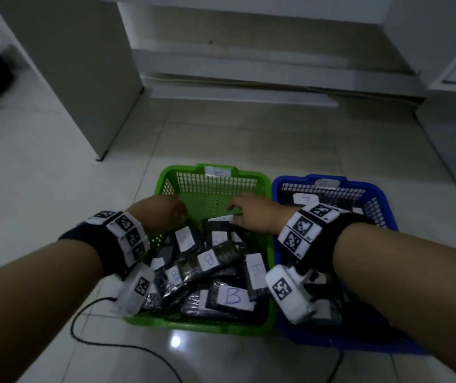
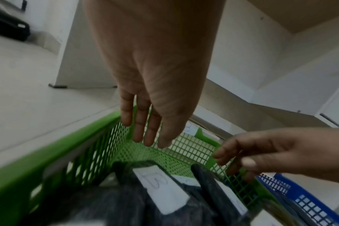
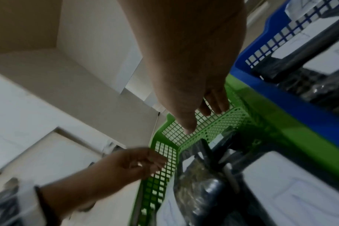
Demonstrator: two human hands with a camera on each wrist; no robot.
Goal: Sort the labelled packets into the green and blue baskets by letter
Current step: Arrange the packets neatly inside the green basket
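Head view shows two baskets side by side on the tiled floor, a green basket (image 1: 215, 178) and a blue basket (image 1: 331, 183), each heaped with dark labelled packets (image 1: 215, 258) too jumbled to count; the readable labels in the green one say B. Left hand (image 1: 163, 214) and right hand (image 1: 251, 214) hover over the green basket, fingers loose and grasping nothing, packets just below their fingertips. Wrist straps (image 1: 127, 233) cover part of the pile, and a black cable (image 1: 116, 345) trails across the floor.

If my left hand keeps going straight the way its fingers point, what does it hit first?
Probably the green basket itself: the left hand hangs open, holding nothing, fingers aimed at the bare far corner where mesh floor meets wall. No packet lies in that line, though depth is hard to judge.
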